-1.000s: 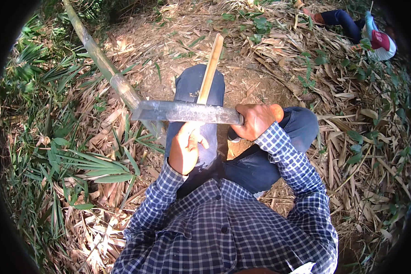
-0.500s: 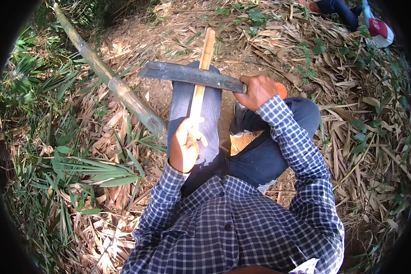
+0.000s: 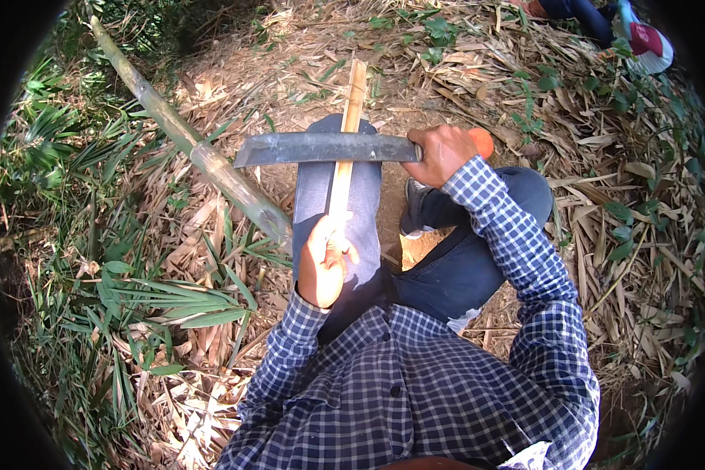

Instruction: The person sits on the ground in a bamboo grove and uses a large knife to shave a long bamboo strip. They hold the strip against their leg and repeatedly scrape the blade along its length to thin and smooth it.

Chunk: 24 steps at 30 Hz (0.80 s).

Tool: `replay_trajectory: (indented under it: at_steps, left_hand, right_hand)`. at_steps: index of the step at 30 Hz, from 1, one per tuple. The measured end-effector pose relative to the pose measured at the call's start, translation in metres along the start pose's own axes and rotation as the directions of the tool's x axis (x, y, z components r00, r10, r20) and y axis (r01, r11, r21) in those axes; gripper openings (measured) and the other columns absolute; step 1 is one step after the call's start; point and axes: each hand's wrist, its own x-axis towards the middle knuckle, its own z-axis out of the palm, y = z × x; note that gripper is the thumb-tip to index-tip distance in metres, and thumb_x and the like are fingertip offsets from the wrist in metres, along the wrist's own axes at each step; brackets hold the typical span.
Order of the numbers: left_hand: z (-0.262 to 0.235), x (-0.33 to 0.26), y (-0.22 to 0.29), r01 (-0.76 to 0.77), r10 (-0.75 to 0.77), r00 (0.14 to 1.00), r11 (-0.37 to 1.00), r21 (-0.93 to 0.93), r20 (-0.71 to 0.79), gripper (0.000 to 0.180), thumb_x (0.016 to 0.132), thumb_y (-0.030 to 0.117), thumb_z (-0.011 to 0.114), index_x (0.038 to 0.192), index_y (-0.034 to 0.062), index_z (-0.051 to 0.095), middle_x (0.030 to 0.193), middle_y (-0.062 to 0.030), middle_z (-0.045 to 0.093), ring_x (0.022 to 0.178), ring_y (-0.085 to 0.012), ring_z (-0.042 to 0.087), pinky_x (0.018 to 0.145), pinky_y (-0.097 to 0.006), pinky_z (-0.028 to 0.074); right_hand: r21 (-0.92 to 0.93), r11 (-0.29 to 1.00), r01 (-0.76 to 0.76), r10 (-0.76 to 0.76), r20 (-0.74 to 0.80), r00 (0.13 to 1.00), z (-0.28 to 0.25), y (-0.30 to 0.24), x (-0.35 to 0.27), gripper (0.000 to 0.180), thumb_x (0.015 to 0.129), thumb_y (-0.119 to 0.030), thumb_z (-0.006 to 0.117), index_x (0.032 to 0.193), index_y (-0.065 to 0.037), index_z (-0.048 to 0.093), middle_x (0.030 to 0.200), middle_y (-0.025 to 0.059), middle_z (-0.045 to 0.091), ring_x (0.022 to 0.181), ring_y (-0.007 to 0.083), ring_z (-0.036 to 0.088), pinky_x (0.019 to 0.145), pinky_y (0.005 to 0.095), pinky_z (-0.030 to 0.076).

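My left hand is closed around the near end of a pale split bamboo strip, which points away from me over my knee. In my right hand is the handle of a machete, its orange end sticking out past the fist. The long dark blade lies crosswise over the strip above my raised knee, its tip toward the left. Part of the strip is hidden under the blade. The strip's end inside my left hand is partly covered by the fingers.
A long bamboo pole slants from the upper left down to beside my knee. Dry leaves cover much of the ground, with green leafy plants at the left. Another person is partly in view at the upper right.
The machete blade has turned nearly level, its tip coming slightly nearer to me. The bamboo strip and my left hand sit a little lower in the picture.
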Motion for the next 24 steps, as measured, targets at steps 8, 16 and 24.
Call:
replay_trajectory:
  at_steps: [8,16,24]
  left_hand:
    - [0.005,0.003,0.007,0.087,-0.088,0.996,0.99,-0.115,-0.007,0.031,0.105,0.016,0.037,0.131,0.0043,0.051,0.07,-0.0054,0.059,0.041,-0.0005,0.034,0.038,-0.017,0.028]
    - [-0.015,0.014,0.012,0.24,-0.232,0.971,0.939,-0.245,0.064,0.027,0.101,0.016,0.042,0.116,-0.0018,0.056,0.07,-0.005,0.057,0.04,-0.0036,0.036,0.037,-0.02,0.028]
    - [-0.011,0.015,0.016,0.23,-0.21,0.973,0.918,-0.323,0.095,0.028,0.105,0.027,0.043,0.103,0.0018,0.057,0.059,0.0006,0.048,0.04,-0.0045,0.035,0.036,-0.021,0.028]
  right_hand:
    - [0.231,0.894,-0.384,0.397,-0.013,0.918,-0.017,0.034,0.032,0.041,0.078,-0.034,0.065,0.105,-0.005,0.074,0.063,0.0184,0.067,0.057,0.0302,0.068,0.062,0.0425,0.057]
    - [0.281,0.96,0.007,-0.011,0.013,1.0,0.013,-0.045,-0.062,0.029,0.074,-0.034,0.071,0.082,-0.006,0.068,0.061,0.0167,0.062,0.059,0.0372,0.064,0.056,0.0481,0.05]
    - [0.246,0.968,-0.047,0.055,-0.026,0.998,0.024,-0.041,-0.057,0.035,0.081,-0.042,0.065,0.078,-0.007,0.068,0.059,0.0185,0.062,0.058,0.0389,0.064,0.056,0.0503,0.051]
